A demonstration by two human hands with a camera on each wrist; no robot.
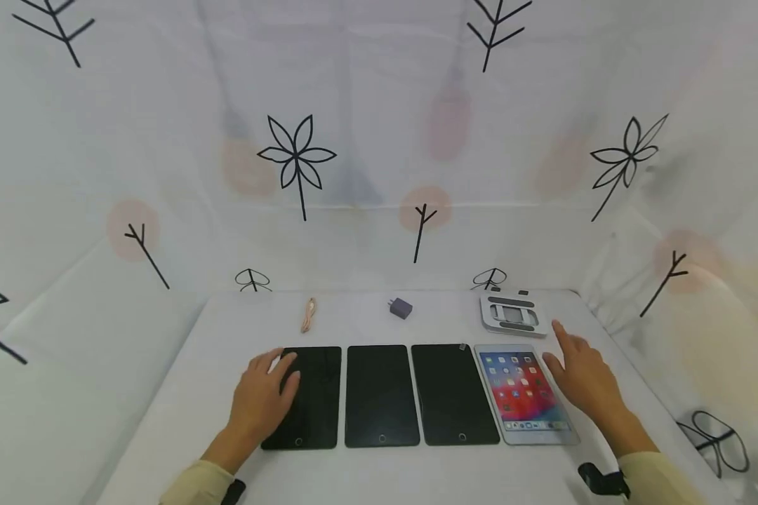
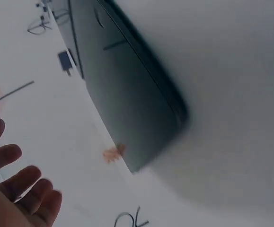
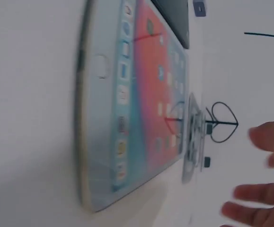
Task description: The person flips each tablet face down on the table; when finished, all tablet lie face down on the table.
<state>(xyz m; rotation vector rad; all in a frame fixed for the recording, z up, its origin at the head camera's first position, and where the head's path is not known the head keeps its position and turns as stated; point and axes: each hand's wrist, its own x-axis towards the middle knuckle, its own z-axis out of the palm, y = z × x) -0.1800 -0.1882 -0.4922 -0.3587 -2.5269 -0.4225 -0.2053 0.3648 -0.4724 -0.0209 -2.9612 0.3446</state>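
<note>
Right fingers [image 1: 565, 339] beside white tablet [image 1: 524, 394], app icons [image 3: 123, 71] too small to read

At lower centre of the frame, three black tablets [image 1: 382, 396]; right of them, a white tablet [image 1: 527, 393] with a red-and-blue screen. Silver-grey stand [image 1: 512, 315], dark grey power adapter [image 1: 401, 308], tan cable [image 1: 308, 315], white bench [image 1: 354, 477]. Black line-drawn flowers and twigs and pale pink spots pattern the white cloth [image 1: 366, 105].

Cable [image 1: 308, 315], charger [image 1: 401, 308] and apparent stand [image 1: 514, 325] lie behind four tablets [image 1: 382, 396].
</note>
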